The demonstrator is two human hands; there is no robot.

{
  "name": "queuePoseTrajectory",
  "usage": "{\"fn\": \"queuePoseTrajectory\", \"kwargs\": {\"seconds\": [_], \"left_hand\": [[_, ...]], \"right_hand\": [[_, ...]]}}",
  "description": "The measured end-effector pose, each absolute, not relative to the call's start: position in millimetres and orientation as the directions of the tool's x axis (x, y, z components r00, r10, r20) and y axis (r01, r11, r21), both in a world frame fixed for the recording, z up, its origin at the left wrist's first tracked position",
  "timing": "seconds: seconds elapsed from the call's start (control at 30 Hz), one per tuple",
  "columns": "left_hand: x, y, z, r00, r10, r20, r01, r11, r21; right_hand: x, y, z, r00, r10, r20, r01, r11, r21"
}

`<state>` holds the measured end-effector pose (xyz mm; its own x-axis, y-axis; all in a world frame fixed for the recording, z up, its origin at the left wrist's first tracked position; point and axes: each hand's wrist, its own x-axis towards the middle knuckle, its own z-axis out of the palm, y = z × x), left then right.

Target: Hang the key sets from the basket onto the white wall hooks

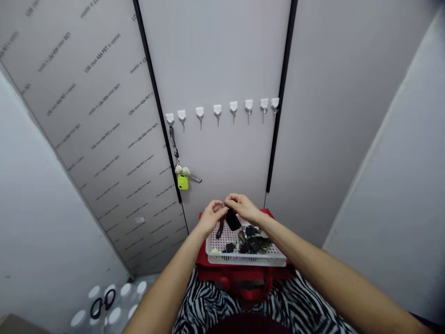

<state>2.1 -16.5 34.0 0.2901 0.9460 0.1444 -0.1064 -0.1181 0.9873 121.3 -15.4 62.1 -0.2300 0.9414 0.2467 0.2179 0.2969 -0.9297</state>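
My left hand and my right hand meet above a white perforated basket, fingers pinched together. Between them is a keychain with a black tag and a dark brown strap, both dangling over the basket. The small part at the fingertips is hard to make out. Inside the basket lies a pile of dark keychains, with a smaller black piece to its left and a pale yellow bit near the front left corner.
A row of several white hooks runs across the panel ahead. From the leftmost hangs a strap with a lime-green tag. The basket rests on a red bag over my zebra-patterned lap. Scissors lie at lower left.
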Motion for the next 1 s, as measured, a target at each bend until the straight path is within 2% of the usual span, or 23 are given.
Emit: {"fn": "queuePoseTrajectory", "kwargs": {"seconds": [0.1, 0.17, 0.27, 0.37, 0.47, 0.53, 0.6, 0.7, 0.77, 0.9, 1.0], "left_hand": [[1, -24, 22, 0.385, 0.919, 0.085, -0.065, -0.065, 0.996], [-4, -23, 17, 0.344, 0.938, 0.047, -0.054, -0.03, 0.998], [-16, -18, 26, 0.224, 0.973, 0.063, -0.094, -0.042, 0.995], [-25, -14, 50, 0.202, 0.972, 0.117, -0.077, -0.103, 0.992], [-26, -13, 78, 0.316, 0.934, 0.165, 0.075, -0.198, 0.977], [-25, -12, 93, 0.38, 0.908, 0.178, 0.172, -0.258, 0.951], [-26, -9, 105, 0.349, 0.911, 0.218, 0.184, -0.295, 0.938], [-31, -1, 115, 0.166, 0.935, 0.312, 0.094, -0.33, 0.939], [-34, 4, 114, 0.078, 0.943, 0.323, 0.07, -0.329, 0.942], [-33, 9, 111, 0.075, 0.946, 0.315, 0.065, -0.32, 0.945], [-29, 13, 122, 0.016, 0.93, 0.366, 0.012, -0.367, 0.93]], "right_hand": [[121, -14, 65, -0.135, 0.969, 0.208, 0.079, 0.22, -0.972], [123, -11, 63, -0.076, 0.977, 0.198, 0.028, 0.201, -0.979], [129, -8, 59, -0.044, 0.976, 0.215, 0.085, 0.218, -0.972], [128, -11, 56, -0.125, 0.965, 0.232, 0.153, 0.25, -0.956], [118, -19, 56, -0.302, 0.919, 0.253, 0.135, 0.304, -0.943], [110, -23, 58, -0.349, 0.893, 0.283, 0.115, 0.341, -0.933], [103, -22, 62, -0.301, 0.904, 0.304, 0.083, 0.342, -0.936], [95, -14, 77, -0.172, 0.942, 0.288, 0.046, 0.3, -0.953], [89, -5, 94, -0.098, 0.945, 0.311, 0.039, 0.316, -0.948], [67, 16, 140, -0.018, 0.896, 0.443, -0.009, 0.443, -0.896], [46, 35, 173, 0.012, 0.879, 0.476, -0.04, 0.476, -0.878]]}}
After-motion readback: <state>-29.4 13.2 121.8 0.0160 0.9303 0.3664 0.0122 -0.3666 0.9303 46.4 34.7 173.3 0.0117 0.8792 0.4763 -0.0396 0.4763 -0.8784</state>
